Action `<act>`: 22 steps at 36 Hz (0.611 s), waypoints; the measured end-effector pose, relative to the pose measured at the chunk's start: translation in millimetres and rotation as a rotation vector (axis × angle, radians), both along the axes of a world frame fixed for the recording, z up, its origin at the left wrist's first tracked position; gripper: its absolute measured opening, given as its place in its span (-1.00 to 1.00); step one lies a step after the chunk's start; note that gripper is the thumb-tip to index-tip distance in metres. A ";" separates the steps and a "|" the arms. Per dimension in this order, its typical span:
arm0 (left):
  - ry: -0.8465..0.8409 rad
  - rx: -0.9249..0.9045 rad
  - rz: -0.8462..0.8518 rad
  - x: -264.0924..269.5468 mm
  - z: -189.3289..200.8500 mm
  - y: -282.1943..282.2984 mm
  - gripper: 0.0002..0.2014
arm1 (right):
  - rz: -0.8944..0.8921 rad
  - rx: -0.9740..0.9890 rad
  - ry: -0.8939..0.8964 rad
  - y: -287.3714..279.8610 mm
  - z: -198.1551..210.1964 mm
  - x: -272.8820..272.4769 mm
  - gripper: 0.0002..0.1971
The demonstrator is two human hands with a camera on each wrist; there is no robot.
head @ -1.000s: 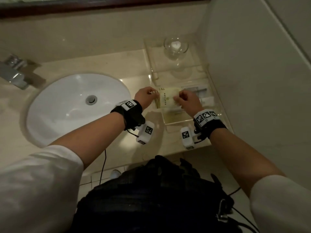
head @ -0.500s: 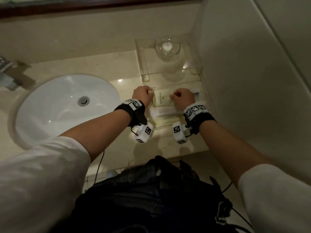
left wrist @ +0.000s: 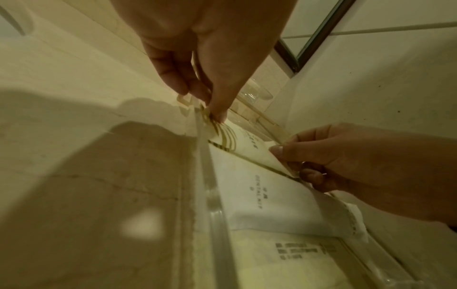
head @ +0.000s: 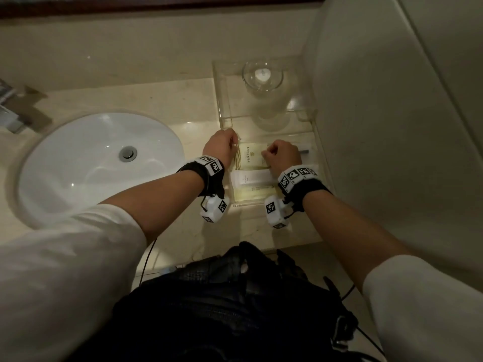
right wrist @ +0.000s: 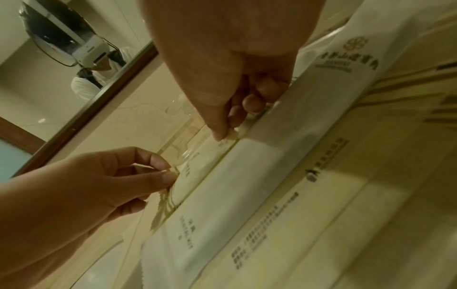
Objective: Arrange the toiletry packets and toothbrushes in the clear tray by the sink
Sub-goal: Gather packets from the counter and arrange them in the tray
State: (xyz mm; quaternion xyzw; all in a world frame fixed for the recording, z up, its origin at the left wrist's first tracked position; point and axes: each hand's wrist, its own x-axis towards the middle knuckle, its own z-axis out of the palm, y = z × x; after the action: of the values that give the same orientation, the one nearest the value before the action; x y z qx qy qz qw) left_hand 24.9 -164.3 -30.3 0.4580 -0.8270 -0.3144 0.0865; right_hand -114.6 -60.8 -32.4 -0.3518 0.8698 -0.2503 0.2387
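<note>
Clear tray (head: 320, 142) got the packet (head: 251, 158) lowered in at 12 o'clock; left hand (head: 219, 147) and right hand (head: 283, 155) still pinched its ends, letting go seemed next.

Tray wall (head: 221, 105) and glass (head: 262, 77) hem the packets (counter (head: 162, 100) leftward lies open).

a white sink basin (head: 86, 163) with a drain (head: 128, 153), a faucet (head: 13, 111) behind it.
</note>
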 end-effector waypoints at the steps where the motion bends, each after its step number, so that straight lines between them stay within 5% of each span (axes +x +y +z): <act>1: -0.007 -0.009 -0.010 -0.4 0.3 -0.4 -0.91 | 0.003 0.006 -0.003 -0.5 -0.3 -0.2 -0.86; 10: -0.030 -0.111 -0.134 0.6 -1.8 -1.9 -0.81 | -0.023 -0.062 -0.037 -2.9 -1.4 1.6 -0.88; 14: -0.047 -0.148 -0.211 4.2 -0.8 -3.0 -0.80 | 0.108 -0.124 0.031 -3.6 -1.5 2.5 -0.77; 22: -0.114 -0.177 -0.387 18.0 -2.3 -3.8 -0.57 | 0.372 0.049 0.049 2.5 -1.2 -0.4 -0.46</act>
State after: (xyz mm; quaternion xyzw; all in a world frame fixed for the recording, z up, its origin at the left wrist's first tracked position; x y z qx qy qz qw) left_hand 43.0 -168.1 -32.6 0.2987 -0.9273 -0.2249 0.0174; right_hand -115.0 -58.3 -33.6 -0.5067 0.8011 -0.1720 0.2680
